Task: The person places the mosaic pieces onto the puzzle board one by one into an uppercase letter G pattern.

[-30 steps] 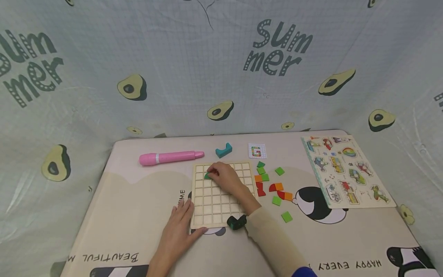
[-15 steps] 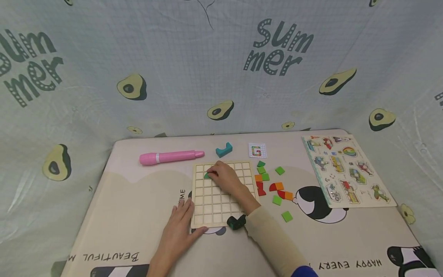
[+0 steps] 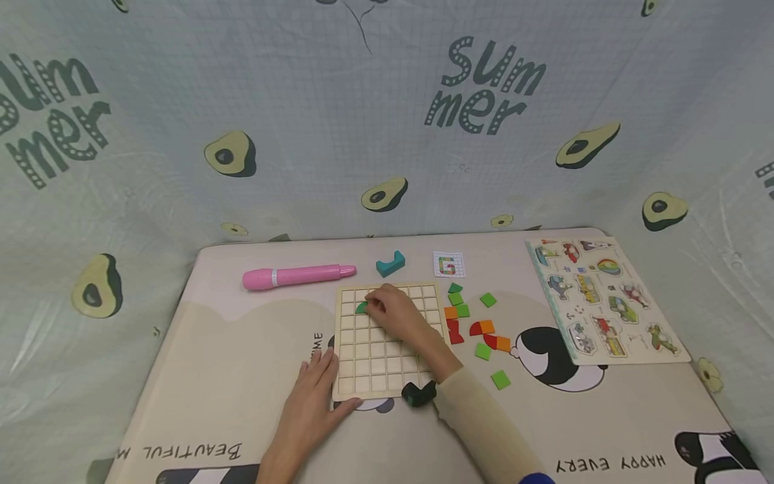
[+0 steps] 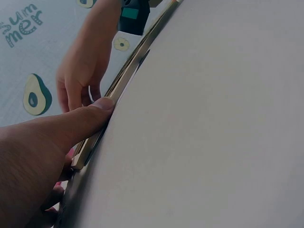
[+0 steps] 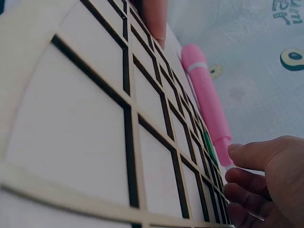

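Observation:
A wooden grid board (image 3: 377,366) lies before me. A green rounded piece (image 3: 361,308) sits in a cell near its upper left; the right wrist view also shows this green piece (image 5: 210,148) in the grid. My right hand (image 3: 400,316) is over the upper part of the board, fingertips loosely curled right beside the piece. In the right wrist view, thumb and fingers of the right hand (image 5: 266,175) hold nothing visible. My left hand (image 3: 311,396) rests at the board's lower left corner, fingers extended along the left side and thumb touching the near edge (image 4: 124,78).
Right of the board lie several green squares (image 3: 500,380), orange and red pieces (image 3: 456,331), and a pattern card (image 3: 449,265). Behind it are a pink pen (image 3: 302,275) and a teal curved block (image 3: 390,264). A picture puzzle board (image 3: 605,299) lies far right. A black device (image 3: 418,394) is at my right wrist.
My right hand has shifted slightly right off the green piece, which now shows more fully in its cell. The black device at the right wrist moved slightly right. The left hand stays put.

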A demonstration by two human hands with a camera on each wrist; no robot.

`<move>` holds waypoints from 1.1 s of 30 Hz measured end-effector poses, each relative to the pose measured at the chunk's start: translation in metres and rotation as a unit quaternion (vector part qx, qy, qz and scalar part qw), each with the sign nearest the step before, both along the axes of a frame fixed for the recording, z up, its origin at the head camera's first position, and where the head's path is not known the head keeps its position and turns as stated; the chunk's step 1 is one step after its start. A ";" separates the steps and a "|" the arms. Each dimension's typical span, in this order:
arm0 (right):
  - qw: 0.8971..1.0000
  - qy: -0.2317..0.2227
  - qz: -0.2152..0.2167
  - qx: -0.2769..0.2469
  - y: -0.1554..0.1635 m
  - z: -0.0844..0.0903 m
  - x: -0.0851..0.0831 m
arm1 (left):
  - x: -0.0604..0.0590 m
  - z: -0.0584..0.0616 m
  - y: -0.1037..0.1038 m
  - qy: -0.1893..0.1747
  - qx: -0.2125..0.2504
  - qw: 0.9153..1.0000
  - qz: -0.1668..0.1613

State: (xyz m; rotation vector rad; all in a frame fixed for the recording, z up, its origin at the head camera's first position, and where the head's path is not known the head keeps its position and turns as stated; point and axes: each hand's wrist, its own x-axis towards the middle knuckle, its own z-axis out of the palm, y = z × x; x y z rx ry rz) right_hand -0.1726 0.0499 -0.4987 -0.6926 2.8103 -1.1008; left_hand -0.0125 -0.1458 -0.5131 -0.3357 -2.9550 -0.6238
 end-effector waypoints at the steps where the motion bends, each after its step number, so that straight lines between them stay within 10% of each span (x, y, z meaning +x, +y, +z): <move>1: 1.000 0.000 -0.005 -0.001 0.002 0.000 0.001 | 0.000 0.000 0.000 0.002 0.001 1.000 0.000; 33: 0.989 -0.013 -0.137 -0.052 0.066 -0.005 0.018 | 0.001 -0.002 0.002 0.011 0.007 1.000 0.005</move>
